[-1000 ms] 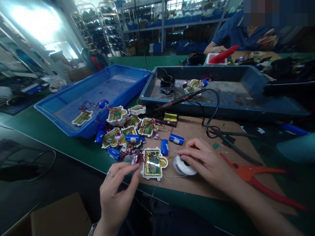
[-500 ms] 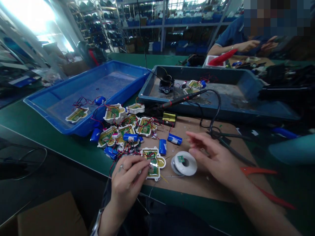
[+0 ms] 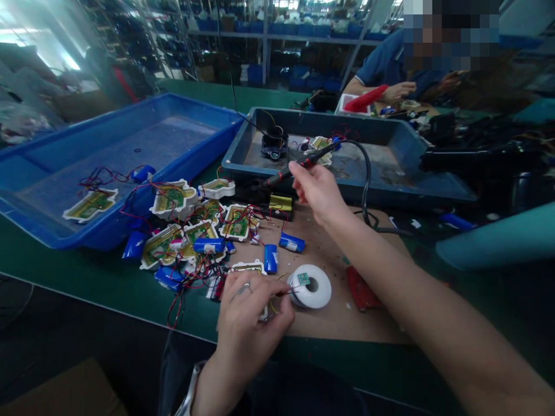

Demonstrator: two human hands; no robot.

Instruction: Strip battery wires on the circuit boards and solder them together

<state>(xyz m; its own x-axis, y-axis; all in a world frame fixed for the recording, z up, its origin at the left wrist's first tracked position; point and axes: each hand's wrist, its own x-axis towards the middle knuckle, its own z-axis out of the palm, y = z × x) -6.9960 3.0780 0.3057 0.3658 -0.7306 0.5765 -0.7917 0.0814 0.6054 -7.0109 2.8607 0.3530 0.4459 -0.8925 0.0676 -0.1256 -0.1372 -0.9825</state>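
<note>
My left hand lies at the front edge of the brown work mat and pinches a thin solder wire beside the white solder spool. A small green chip sits on the spool. That hand partly covers a white housing with a circuit board. My right hand is stretched forward. Its fingers close on the handle of the soldering iron, which lies across the rim of the dark tray.
A pile of white housings, red wires and blue battery cells lies left of the mat. A blue tray stands at the left. Red pliers show under my right forearm. A co-worker works at the back right.
My right hand has left the spool and reached forward to the soldering iron. My left hand has moved right over the housing to the spool. The view has shifted right.
</note>
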